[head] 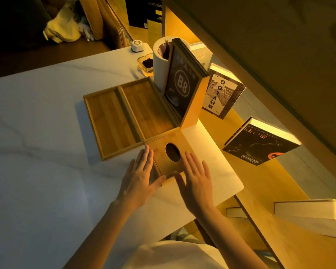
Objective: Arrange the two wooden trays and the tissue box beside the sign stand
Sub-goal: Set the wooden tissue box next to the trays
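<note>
Two flat wooden trays lie side by side on the white table: the left tray [110, 121] and the right tray [146, 109], whose far side meets the sign stand [179, 84], a dark "B8" panel in a wooden frame. The wooden tissue box [164, 144], with an oval hole on top, sits just in front of the right tray and the stand. My left hand [139, 177] rests flat against the box's left side, thumb at its near corner. My right hand [195, 177] hovers open over the box's near right corner.
A white cylindrical bin [160, 61] stands behind the sign stand, with a glass ashtray [145, 64] and a small white device [137, 45] further back. Books [260, 142] are displayed on the lit wooden shelf to the right. The table's edge [239, 186] runs near my right hand.
</note>
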### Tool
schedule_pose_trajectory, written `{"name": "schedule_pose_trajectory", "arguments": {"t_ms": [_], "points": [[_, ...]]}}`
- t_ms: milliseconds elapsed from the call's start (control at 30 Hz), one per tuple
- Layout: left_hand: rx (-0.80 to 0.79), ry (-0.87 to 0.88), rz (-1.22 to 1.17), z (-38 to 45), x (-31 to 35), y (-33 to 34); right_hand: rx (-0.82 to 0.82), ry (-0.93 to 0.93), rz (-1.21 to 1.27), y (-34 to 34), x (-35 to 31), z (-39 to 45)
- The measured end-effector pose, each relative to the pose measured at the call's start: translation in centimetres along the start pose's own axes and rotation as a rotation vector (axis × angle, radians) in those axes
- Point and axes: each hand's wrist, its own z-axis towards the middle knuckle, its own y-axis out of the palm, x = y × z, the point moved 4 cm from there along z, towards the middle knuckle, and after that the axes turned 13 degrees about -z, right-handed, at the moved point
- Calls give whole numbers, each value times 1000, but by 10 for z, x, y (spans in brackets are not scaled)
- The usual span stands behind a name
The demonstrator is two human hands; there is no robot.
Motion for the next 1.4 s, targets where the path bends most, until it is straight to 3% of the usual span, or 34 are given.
{"name": "schedule_pose_trajectory", "arguments": {"t_ms": [233,667,1400], "points": [[-34,-5,4,11,2,2,-85,21,-136,17,3,2],[-126,11,2,61,31,2,-77,57,-50,17,36,35],[-97,-18,-6,83,57,18,-54,29,14,9,70,56]]}}
